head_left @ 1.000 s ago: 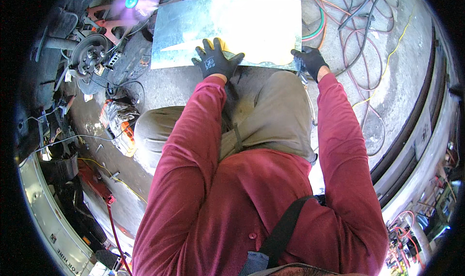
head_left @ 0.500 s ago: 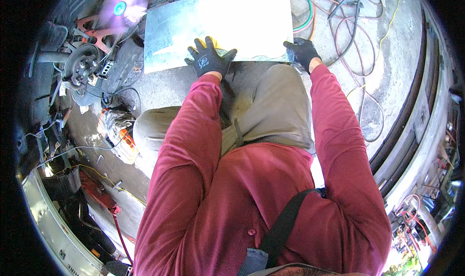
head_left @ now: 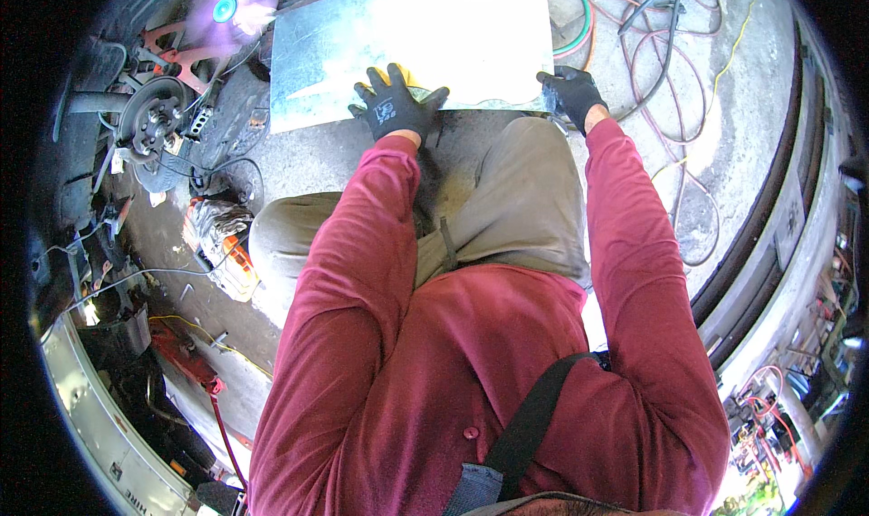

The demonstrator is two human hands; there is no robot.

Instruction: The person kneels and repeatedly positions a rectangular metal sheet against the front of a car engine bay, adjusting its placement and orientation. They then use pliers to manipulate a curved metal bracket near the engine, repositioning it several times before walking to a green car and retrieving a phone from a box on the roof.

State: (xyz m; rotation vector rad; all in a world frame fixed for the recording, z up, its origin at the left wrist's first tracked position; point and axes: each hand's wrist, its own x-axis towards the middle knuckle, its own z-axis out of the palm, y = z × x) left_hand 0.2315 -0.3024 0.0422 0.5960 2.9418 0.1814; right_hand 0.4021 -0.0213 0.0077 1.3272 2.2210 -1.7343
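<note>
Left fingers [head_left: 396, 78] spread wide, flat on a metal sheet [head_left: 412, 36], right fingers [head_left: 553, 79] pinching its right edge near the corner, sheet reaching ahead of both, hoses [head_left: 671, 45] right of both

A stained grey concrete floor [head_left: 749, 145] brightens in daylight toward two o'clock, under tangled red and black rubber hoses [head_left: 671, 54]. A purple-bladed fan [head_left: 225, 9] with a teal hub stands at eleven; a long, pale metal panel [head_left: 101, 425] lies at eight.
</note>
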